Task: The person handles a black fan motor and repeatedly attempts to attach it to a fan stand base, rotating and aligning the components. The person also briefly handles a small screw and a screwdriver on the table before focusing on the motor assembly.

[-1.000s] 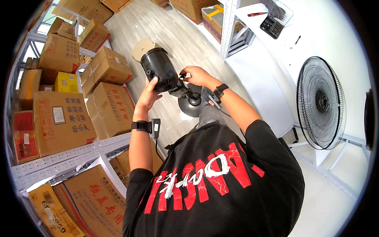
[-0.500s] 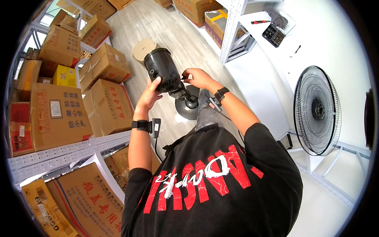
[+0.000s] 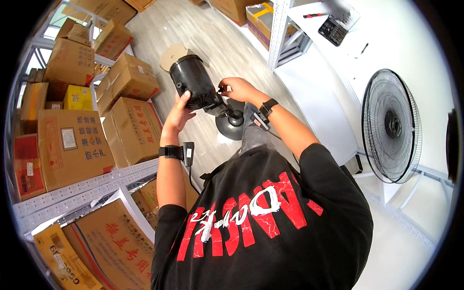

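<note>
A black, bucket-shaped fan motor housing (image 3: 192,79) is tilted on a short neck above its round black base (image 3: 228,126) on the floor. My left hand (image 3: 180,112) grips the lower left side of the housing, thumb on its surface and fingers partly hidden beneath. At the housing's right side, my right hand (image 3: 239,90) is closed in a pinch on a small dark piece (image 3: 222,89), too small to name. That piece is close to the housing; whether it is attached I cannot tell. My leg stands beside the base.
A wire fan grille (image 3: 392,126) leans at the right by a white shelf frame. Cardboard boxes (image 3: 75,145) fill the racks at left. Beyond the housing sits a tan cardboard piece (image 3: 175,54). A bit set (image 3: 333,31) and a red-black tool (image 3: 315,15) lie on the white table.
The housing and both hands have shifted slightly up and left in the picture, as the whole view moved a little. My grip on the housing and the right-hand pinch look the same.
</note>
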